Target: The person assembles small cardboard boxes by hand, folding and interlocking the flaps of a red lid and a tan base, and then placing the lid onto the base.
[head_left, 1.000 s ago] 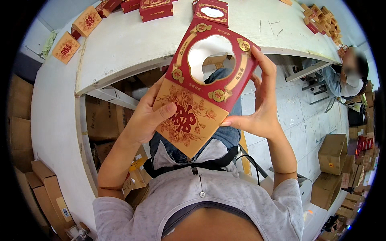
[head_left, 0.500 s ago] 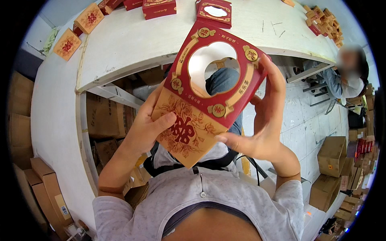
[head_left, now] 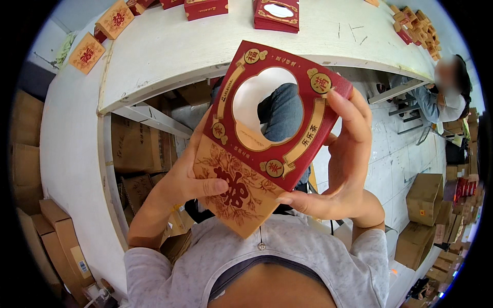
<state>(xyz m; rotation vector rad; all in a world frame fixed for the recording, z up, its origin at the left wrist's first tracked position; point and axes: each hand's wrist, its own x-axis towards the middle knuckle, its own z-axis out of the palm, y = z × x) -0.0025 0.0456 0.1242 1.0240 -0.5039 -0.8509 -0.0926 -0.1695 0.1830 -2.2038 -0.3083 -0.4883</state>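
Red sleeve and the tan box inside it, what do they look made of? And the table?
The red sleeve looks like thin printed card, slightly glossy, with gilt trim and a clean die-cut window. The tan box seems matte kraft-like card with a red print and crisp folded edges. The table looks like white-painted board, scuffed and marked; what lies under the paint cannot be told.

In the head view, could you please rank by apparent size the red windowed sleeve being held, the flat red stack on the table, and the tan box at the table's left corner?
1. Red windowed sleeve, though nearest the camera.
2. Flat red stack.
3. Tan box.
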